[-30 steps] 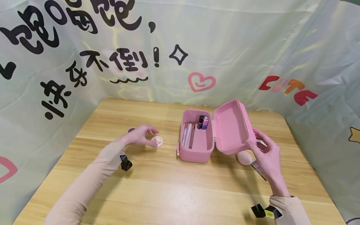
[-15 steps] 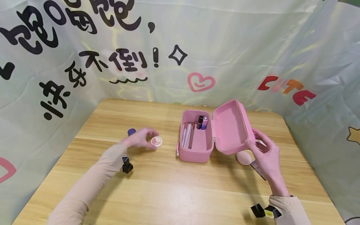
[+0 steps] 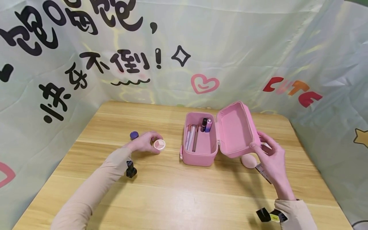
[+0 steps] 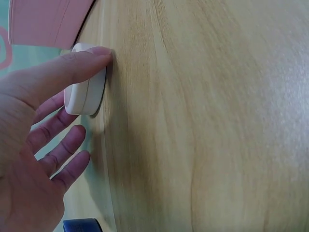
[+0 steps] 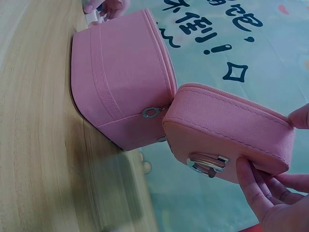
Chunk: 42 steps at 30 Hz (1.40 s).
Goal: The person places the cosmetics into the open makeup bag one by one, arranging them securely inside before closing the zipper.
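Observation:
My left hand [image 3: 143, 142] pinches a small round white compact [image 3: 159, 145] with a three-part pink powder face, between thumb and fingers. In the left wrist view the compact [image 4: 88, 99] sits right at the tabletop, with the thumb over its near side. On the right, my right hand [image 3: 273, 156] grips the corner of the raised lid [image 3: 235, 131] of a pink makeup case [image 3: 199, 160]. Inside the case lie several slim pencils [image 3: 191, 139], a black tube [image 3: 203, 124] and a purple-pink tube [image 3: 208, 125]. The right wrist view shows the lid's outside [image 5: 227, 125] with its handle.
Behind my left hand stands a small blue-capped container [image 3: 134, 135]. Near my right hand are a round pale pink puff [image 3: 249, 161] and a flat dark-edged item [image 3: 264, 175], partly hidden by the hand. A printed cloth [image 3: 241, 48] encloses the wooden table [image 3: 172, 198].
My left hand has closed in around the compact, which stays in about the same place, and more of the blue-capped container shows behind it. My right hand keeps holding the lid.

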{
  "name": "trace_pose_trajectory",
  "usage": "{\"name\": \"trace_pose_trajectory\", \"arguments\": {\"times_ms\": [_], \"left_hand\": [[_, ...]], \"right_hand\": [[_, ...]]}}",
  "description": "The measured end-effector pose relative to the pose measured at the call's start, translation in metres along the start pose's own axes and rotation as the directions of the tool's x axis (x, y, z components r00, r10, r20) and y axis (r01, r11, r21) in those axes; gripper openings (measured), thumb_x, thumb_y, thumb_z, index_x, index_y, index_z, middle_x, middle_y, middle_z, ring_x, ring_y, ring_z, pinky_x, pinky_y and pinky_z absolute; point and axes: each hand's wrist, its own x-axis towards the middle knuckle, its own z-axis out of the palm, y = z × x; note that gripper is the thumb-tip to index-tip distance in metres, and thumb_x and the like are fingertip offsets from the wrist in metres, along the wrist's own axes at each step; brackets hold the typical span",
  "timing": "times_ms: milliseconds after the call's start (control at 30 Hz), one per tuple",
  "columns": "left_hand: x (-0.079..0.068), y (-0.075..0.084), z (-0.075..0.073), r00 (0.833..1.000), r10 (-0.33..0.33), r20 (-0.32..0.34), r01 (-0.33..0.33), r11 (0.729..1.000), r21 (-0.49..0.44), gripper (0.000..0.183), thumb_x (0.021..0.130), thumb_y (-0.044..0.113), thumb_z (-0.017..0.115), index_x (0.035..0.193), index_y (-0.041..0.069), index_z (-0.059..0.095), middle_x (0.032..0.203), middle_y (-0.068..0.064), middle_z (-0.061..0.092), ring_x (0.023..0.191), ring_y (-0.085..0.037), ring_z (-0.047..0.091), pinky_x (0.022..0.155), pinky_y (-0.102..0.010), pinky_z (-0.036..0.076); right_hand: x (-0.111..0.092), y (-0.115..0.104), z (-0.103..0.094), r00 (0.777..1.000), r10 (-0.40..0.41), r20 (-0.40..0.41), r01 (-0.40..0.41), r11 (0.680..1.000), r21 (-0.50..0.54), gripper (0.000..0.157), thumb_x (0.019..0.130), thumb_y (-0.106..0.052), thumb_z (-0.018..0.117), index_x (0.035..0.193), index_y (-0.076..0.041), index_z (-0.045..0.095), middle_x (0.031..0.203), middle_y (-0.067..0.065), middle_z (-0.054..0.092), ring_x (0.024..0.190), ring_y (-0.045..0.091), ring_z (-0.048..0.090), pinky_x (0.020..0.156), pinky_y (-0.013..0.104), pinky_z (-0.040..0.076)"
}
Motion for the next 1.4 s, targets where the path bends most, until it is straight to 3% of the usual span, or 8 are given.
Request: {"name": "trace_pose_trajectory", "arguments": {"times_ms": [333, 767, 1167, 1400], "left_hand": [[0.000, 0.002, -0.001, 1.000, -0.004, -0.011, 0.004, 0.999, -0.043, 0.053, 0.072, 0.020, 0.090, 0.118, 0.007, 0.068, 0.108, -0.008, 0.064, 0.096, -0.022, 0.052, 0.084, -0.030, 0.038], [0.000, 0.017, -0.006, 0.993, -0.058, -0.105, 0.047, 0.993, -0.105, 0.062, 0.070, 0.023, 0.091, 0.125, 0.008, 0.066, 0.100, -0.010, 0.063, 0.092, -0.024, 0.055, 0.078, -0.029, 0.041], [0.007, 0.035, -0.013, 0.962, -0.029, -0.273, -0.017, 0.986, -0.164, 0.056, 0.073, 0.021, 0.089, 0.122, 0.003, 0.068, 0.103, -0.011, 0.067, 0.092, -0.023, 0.057, 0.076, -0.028, 0.045], [0.010, 0.051, -0.015, 0.942, -0.047, -0.333, -0.033, 0.973, -0.229, 0.053, 0.072, 0.020, 0.089, 0.120, 0.008, 0.069, 0.104, -0.010, 0.066, 0.092, -0.023, 0.057, 0.076, -0.029, 0.047]], "right_hand": [[0.000, 0.000, 0.000, 1.000, 0.002, -0.002, -0.002, 1.000, -0.006, 0.042, 0.089, 0.006, 0.066, 0.130, 0.002, 0.061, 0.099, -0.008, 0.067, 0.078, 0.000, 0.069, 0.070, 0.009, 0.054], [0.000, 0.000, 0.000, 1.000, -0.006, 0.003, 0.006, 0.999, -0.035, 0.041, 0.090, 0.005, 0.067, 0.131, 0.004, 0.061, 0.099, -0.009, 0.066, 0.077, -0.002, 0.069, 0.072, 0.009, 0.054], [0.000, -0.001, 0.000, 1.000, -0.019, -0.002, 0.019, 0.998, -0.057, 0.042, 0.090, 0.005, 0.067, 0.131, 0.006, 0.060, 0.098, -0.010, 0.066, 0.077, -0.002, 0.069, 0.070, 0.009, 0.054], [0.001, 0.000, 0.000, 1.000, -0.023, -0.017, 0.021, 0.997, -0.071, 0.042, 0.089, 0.006, 0.067, 0.131, 0.007, 0.061, 0.098, -0.010, 0.067, 0.077, -0.003, 0.068, 0.071, 0.008, 0.053]]}}
